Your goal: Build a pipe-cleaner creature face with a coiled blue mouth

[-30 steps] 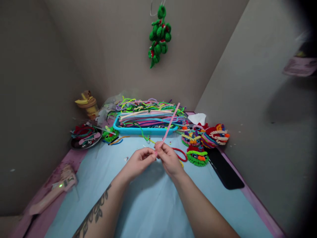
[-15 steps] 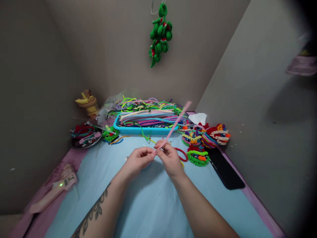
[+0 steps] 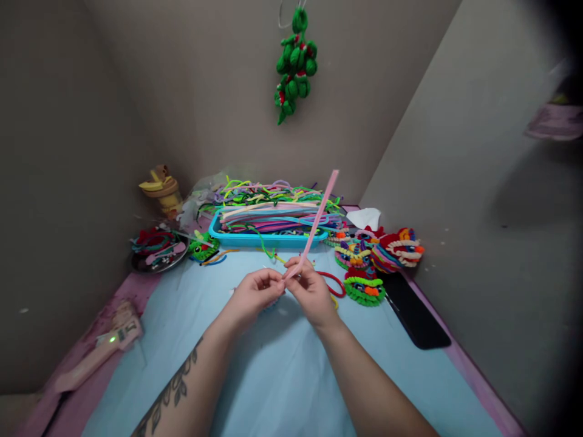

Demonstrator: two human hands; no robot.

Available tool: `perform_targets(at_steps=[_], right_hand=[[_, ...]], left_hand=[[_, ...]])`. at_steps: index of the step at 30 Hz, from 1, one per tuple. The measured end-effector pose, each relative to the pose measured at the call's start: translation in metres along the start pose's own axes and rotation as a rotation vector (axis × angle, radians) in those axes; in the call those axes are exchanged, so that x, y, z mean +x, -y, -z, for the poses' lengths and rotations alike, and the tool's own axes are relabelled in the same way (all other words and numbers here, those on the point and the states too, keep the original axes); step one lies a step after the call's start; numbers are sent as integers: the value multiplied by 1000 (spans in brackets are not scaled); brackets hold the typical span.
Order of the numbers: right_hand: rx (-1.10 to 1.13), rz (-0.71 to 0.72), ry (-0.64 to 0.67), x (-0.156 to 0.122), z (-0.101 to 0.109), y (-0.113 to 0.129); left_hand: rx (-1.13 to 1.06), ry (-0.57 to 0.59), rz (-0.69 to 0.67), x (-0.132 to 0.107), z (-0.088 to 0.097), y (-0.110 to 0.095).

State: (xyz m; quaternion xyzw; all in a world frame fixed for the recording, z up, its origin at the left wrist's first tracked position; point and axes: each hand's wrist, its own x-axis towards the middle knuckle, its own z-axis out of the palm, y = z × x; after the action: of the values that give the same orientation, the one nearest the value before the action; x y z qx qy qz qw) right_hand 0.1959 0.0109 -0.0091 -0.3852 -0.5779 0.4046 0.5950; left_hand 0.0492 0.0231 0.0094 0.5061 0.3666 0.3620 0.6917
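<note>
A pink pipe cleaner [image 3: 319,215] rises from between my hands, its long free part slanting up and to the right. My left hand [image 3: 257,295] pinches its lower end between thumb and fingertips. Right beside it, my right hand [image 3: 312,294] grips the same pipe cleaner where the long part emerges. Both sets of fingertips nearly touch above the blue table covering [image 3: 273,376]. Behind my right hand a red loop [image 3: 334,282] lies on the covering. Something small and pale sits partly hidden under my left hand; I cannot make it out.
A blue tray [image 3: 268,240] heaped with pipe cleaners stands at the back. Colourful fuzzy faces [image 3: 364,288] and a black phone [image 3: 416,312] lie right. At left are a pink glue gun [image 3: 102,355], a metal bowl [image 3: 157,262] and a green frog-like head [image 3: 203,246].
The free end of the pink pipe cleaner has swung left and stands more upright. Both hands keep nearly the same place.
</note>
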Motion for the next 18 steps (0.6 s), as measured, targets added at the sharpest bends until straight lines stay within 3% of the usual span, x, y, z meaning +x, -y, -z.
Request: perform_targets(at_steps=[10,18], right_hand=[[-123,87,96,-1,0,-2],[14,16,4,-1,0,-1]], left_hand=[[153,2,2,-2,5,-8],[214,12,-25,-1,6,-4]])
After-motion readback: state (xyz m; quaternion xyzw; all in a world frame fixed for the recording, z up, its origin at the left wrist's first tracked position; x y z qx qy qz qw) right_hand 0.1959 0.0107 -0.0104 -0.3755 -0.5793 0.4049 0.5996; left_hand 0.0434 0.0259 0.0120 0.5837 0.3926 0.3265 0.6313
